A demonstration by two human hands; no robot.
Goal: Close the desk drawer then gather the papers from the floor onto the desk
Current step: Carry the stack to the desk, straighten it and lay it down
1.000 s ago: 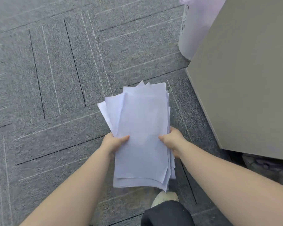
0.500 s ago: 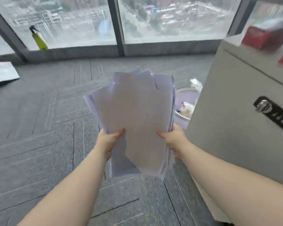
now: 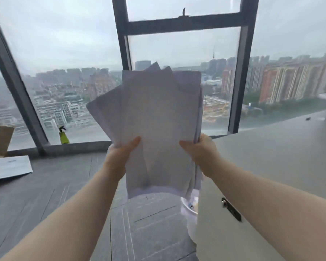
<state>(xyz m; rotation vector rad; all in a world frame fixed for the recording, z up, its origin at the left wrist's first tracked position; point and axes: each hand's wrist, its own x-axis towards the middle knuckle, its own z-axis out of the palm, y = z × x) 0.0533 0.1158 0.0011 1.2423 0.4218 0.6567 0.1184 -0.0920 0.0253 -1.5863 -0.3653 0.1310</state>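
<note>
Papers (image 3: 158, 117): white, fanned unevenly, upright between both hands.

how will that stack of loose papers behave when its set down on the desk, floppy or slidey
Probably floppy: the stack of papers is thin sheets gripped only at the sides by the left hand and right hand. Likely to slide apart, since the sheets are already fanned and uneven. The desk top looks smooth, so they may skid.
</note>
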